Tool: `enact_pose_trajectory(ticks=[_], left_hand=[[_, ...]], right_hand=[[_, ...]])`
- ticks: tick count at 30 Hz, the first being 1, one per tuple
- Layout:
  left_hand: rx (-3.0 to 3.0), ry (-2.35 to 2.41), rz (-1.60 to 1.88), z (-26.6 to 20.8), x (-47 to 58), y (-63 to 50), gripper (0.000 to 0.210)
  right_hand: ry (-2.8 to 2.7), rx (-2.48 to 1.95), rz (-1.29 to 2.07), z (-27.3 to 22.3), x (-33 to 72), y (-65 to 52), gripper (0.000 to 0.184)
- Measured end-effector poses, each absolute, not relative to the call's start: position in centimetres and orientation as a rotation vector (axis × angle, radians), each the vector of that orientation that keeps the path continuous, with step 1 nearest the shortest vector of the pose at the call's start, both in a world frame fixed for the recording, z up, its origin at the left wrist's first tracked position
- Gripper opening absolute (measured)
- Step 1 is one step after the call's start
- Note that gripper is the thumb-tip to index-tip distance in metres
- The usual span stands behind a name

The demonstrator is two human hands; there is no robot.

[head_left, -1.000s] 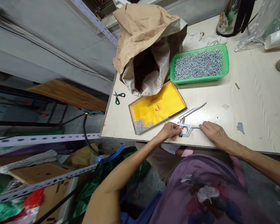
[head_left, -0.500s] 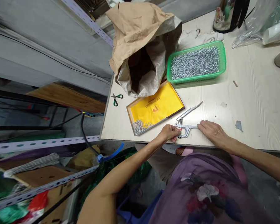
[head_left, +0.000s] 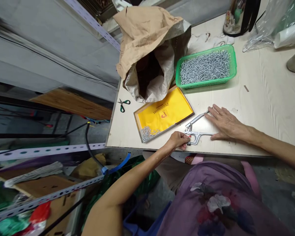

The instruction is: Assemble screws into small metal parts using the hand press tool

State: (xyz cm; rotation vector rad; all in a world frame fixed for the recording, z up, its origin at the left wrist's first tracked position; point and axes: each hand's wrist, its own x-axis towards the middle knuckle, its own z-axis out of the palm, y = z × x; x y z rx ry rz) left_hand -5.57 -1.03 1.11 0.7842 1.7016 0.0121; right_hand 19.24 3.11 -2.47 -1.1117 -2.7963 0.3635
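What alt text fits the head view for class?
A person's left hand pinches metal pliers at one end; the right hand is spread at the handles. Nearby, a shallow box and green basket hold small metal pieces.

Table (head_left: 265, 108) bears scissors (head_left: 122, 103); shallow box (head_left: 139, 127); basket (head_left: 233, 65) (green).

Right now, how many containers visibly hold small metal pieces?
2: the green basket right of the paper sack, and the shallow box left of the pliers, with a pile in its near-left corner. The sack's dark inside may hide more.
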Motion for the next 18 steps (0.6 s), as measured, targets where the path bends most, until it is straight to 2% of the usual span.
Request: enact_pose_trajectory(ticks=[9,16,18], left_hand=[[0.78,1.692,0.049,0.8,-5.7,-1.3,0.019],[0.789,1.688,0.052,0.8,-5.7,-1.3,0.017],[0.849,1.704,0.005,1.0,-5.8,-1.6,0.018]], right_hand=[[-2.841,-1.015,0.419,-3.3,19.0,5.2,0.105],[-2.859,-1.031,0.437,-2.3,18.3,5.6,0.087],[-2.854,-1.045,0.439,-1.9,18.1,5.3,0.077]])
